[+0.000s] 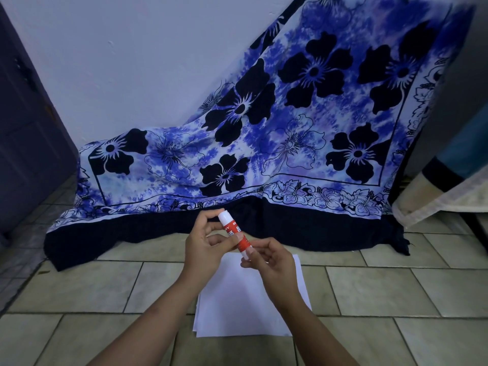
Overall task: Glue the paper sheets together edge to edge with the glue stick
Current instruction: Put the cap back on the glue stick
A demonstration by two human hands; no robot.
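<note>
A red and white glue stick (235, 233) is held tilted above the floor, its white cap pointing up and to the left. My left hand (204, 245) grips the cap end and the middle of the stick. My right hand (270, 261) pinches the lower white end with its fingertips. Below both hands a small stack of white paper sheets (237, 310) lies flat on the tiled floor, partly hidden by my forearms.
A blue floral cloth (264, 154) hangs down the wall and spreads onto the beige tiled floor (92, 286) just beyond the paper. A dark door (23, 128) stands at the left. A bed edge with fabric (443, 191) juts in at the right.
</note>
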